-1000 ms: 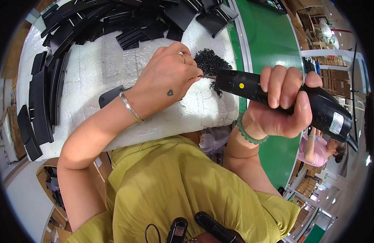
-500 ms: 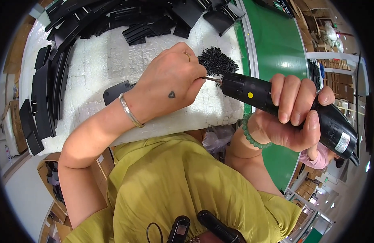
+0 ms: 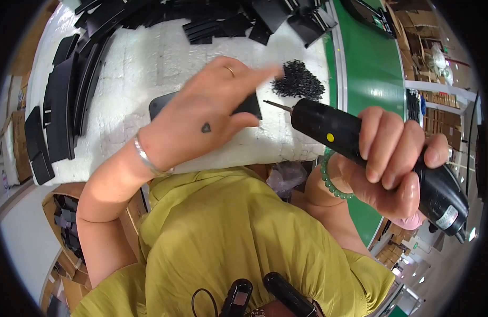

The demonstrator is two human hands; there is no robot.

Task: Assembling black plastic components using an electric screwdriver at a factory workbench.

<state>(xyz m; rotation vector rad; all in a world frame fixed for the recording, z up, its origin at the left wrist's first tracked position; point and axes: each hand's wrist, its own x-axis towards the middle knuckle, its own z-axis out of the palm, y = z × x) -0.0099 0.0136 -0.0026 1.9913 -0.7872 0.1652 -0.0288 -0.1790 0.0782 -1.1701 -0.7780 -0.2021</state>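
Right now the left hand (image 3: 207,119) lies palm down over a flat black plate (image 3: 248,107) near the front edge of the white foam-covered surface (image 3: 127,68), its fingers (image 3: 254,74) stretched out together toward the far right corner and blurred at the tips; they rest on the plate rather than pinching it, and most of the plate is hidden under the palm. A thin metal bracelet (image 3: 149,158) circles that wrist. The right hand (image 3: 392,158) is wrapped fully around a black electric screwdriver (image 3: 360,142), all fingers curled tight on its body, off the right edge of the surface above the green floor strip (image 3: 371,68). The tool lies nearly level, its thin bit (image 3: 278,105) pointing left and ending just beside the plate's right edge, close to the left fingers; whether it touches cannot be told. A green bead bracelet (image 3: 331,182) sits on the right wrist. A small heap of black screws (image 3: 298,80) lies just beyond the bit, near the right edge. Long black curved strips (image 3: 64,105) are stacked along the left edge, and more black parts (image 3: 228,21) crowd the far edge.
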